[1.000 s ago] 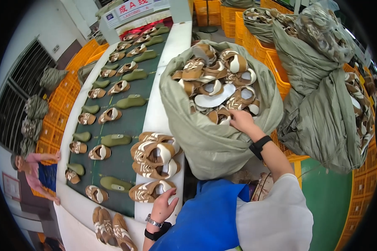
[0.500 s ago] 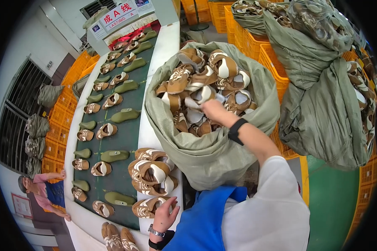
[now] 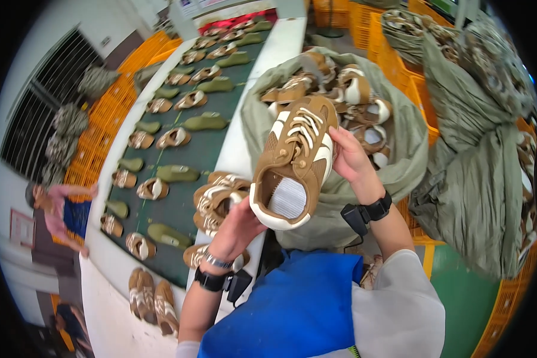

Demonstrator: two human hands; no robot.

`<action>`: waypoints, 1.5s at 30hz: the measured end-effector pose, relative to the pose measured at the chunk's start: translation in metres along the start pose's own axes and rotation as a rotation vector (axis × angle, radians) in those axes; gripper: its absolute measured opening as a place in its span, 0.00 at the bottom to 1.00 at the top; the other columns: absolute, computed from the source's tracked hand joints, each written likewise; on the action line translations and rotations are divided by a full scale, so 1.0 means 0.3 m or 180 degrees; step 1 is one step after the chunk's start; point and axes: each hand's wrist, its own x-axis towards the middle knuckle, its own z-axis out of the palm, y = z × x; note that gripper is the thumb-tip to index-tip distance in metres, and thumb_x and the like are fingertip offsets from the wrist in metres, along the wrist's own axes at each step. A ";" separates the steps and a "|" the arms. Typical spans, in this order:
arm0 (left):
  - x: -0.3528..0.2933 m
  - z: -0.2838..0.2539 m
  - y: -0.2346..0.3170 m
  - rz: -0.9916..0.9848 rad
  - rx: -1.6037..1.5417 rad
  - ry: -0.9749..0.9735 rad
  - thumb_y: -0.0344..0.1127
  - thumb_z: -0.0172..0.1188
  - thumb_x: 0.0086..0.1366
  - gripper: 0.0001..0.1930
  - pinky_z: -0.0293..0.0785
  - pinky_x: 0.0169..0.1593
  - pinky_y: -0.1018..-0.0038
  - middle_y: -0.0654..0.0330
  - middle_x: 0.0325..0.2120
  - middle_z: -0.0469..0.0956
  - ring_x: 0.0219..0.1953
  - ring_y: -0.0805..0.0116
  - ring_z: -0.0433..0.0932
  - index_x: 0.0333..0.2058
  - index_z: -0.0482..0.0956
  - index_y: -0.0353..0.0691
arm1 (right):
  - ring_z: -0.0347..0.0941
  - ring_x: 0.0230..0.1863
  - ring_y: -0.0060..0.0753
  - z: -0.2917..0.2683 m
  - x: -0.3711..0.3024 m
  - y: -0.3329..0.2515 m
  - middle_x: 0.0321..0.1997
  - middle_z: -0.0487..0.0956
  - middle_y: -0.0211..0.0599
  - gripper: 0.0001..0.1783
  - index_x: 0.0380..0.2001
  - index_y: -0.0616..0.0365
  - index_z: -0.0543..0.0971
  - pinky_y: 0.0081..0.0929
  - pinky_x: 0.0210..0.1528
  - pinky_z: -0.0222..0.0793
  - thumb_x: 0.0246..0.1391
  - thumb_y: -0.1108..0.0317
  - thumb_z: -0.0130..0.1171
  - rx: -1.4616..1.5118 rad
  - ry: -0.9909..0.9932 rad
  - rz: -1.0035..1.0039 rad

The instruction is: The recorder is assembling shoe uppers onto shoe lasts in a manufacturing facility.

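A brown and white sneaker (image 3: 307, 156) with cream laces is held up in front of me, its toe pointing away and its pale grey insole showing. My right hand (image 3: 349, 154) grips its right side, thumb on the outside. At the heel's left, my left hand (image 3: 240, 230) is closed against the shoe, its fingertips partly hidden. Behind the sneaker stands a grey-green woven sack (image 3: 403, 140) filled with similar shoes. More sneakers (image 3: 216, 201) are piled on the white ledge beside my left hand.
A green conveyor belt (image 3: 188, 152) carries sneakers and olive shoe lasts (image 3: 179, 173) in rows. Two sneakers (image 3: 142, 295) lie on the white near edge. Orange crates (image 3: 420, 98) and bulging sacks (image 3: 465, 191) stand at the right. A person (image 3: 62, 209) stands across the belt.
My right hand has come out of the sack with a sneaker and drawn it nearer. My left hand has risen from the ledge to the shoe's heel. The view has shifted.
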 end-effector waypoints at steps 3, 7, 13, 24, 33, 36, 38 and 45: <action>-0.034 0.014 -0.004 0.0224 0.0109 0.0266 0.54 0.49 0.60 0.32 0.62 0.54 0.67 0.58 0.51 0.66 0.51 0.67 0.67 0.55 0.58 0.36 | 0.73 0.40 0.24 0.030 0.038 0.122 0.41 0.76 0.33 0.14 0.45 0.60 0.69 0.24 0.43 0.71 0.58 0.66 0.46 0.0040 -0.0088 0.0365; -0.242 -0.060 -0.030 0.0778 -0.0130 0.1290 0.39 0.55 0.56 0.26 0.63 0.54 0.69 0.57 0.47 0.69 0.49 0.65 0.69 0.52 0.62 0.33 | 0.73 0.29 0.19 0.070 0.043 0.096 0.35 0.77 0.32 0.18 0.47 0.57 0.68 0.16 0.33 0.70 0.58 0.59 0.47 -0.1682 0.0017 0.0808; -0.752 -0.235 -0.266 0.2103 -0.0959 0.3251 0.45 0.48 0.59 0.26 0.61 0.56 0.61 0.55 0.50 0.67 0.51 0.60 0.67 0.53 0.61 0.37 | 0.72 0.26 0.24 -0.289 0.070 -0.072 0.30 0.77 0.35 0.19 0.45 0.58 0.72 0.19 0.31 0.69 0.50 0.63 0.54 -0.4550 0.0416 0.0383; -0.739 -0.324 -0.580 -0.0782 0.0248 0.4423 0.57 0.40 0.61 0.30 0.73 0.25 0.69 0.53 0.28 0.76 0.28 0.64 0.76 0.37 0.72 0.29 | 0.65 0.51 0.37 -0.600 0.057 0.126 0.52 0.67 0.44 0.35 0.56 0.56 0.60 0.26 0.51 0.61 0.40 0.75 0.58 -0.4479 0.1054 0.1109; -0.743 -0.258 -0.283 -0.3091 0.2860 0.3035 0.55 0.49 0.59 0.32 0.74 0.19 0.76 0.53 0.09 0.73 0.14 0.65 0.76 0.15 0.74 0.25 | 0.69 0.44 0.30 -0.216 -0.148 -0.211 0.44 0.69 0.35 0.26 0.40 0.60 0.70 0.21 0.44 0.65 0.32 0.89 0.45 -0.3934 0.1216 0.0023; -0.737 -0.286 -0.255 -0.1985 0.3742 0.2914 0.48 0.52 0.58 0.22 0.71 0.21 0.75 0.58 0.09 0.74 0.15 0.69 0.76 0.18 0.78 0.32 | 0.68 0.44 0.25 -0.094 -0.197 -0.221 0.50 0.64 0.33 0.27 0.42 0.60 0.68 0.18 0.42 0.65 0.34 0.90 0.43 -0.3771 0.0891 -0.0881; -0.596 -0.220 -0.172 -0.1065 0.3673 0.2686 0.38 0.54 0.58 0.13 0.72 0.27 0.76 0.54 0.21 0.78 0.22 0.70 0.77 0.32 0.77 0.31 | 0.68 0.44 0.25 -0.019 -0.188 -0.195 0.52 0.62 0.33 0.27 0.44 0.59 0.67 0.18 0.42 0.65 0.35 0.90 0.43 -0.3385 0.0861 -0.1133; -0.247 -0.028 -0.016 0.0787 0.2436 0.1699 0.30 0.59 0.55 0.34 0.65 0.52 0.68 0.51 0.49 0.66 0.51 0.62 0.67 0.58 0.53 0.39 | 0.68 0.46 0.26 0.254 -0.073 0.079 0.54 0.61 0.35 0.27 0.47 0.59 0.64 0.16 0.39 0.65 0.39 0.89 0.42 -0.2529 0.0103 -0.1415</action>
